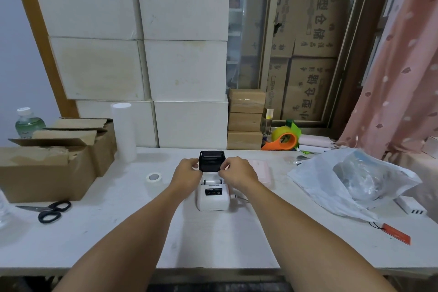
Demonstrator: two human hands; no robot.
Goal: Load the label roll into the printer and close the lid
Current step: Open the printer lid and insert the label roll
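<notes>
White label printer point(212, 198) sits mid-table point(142, 239), black lid point(211, 161) flipped up, still open. White label roll point(211, 181) lying in bay under lid. Left hand point(187, 174) pinching lid's left edge, right hand point(238, 173) curled on its right edge, fingers closed around it both sides. Tape roll point(154, 179) just left of printer, scissors point(51, 210) further left by cardboard boxes point(47, 173). Plastic bag point(350, 185) off right, orange tape dispenser point(283, 141) behind.

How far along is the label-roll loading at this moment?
Done: a white roll sits in the open bay of the printer. In hand: the left hand and right hand flank the raised black lid. Left: shutting the lid.
</notes>
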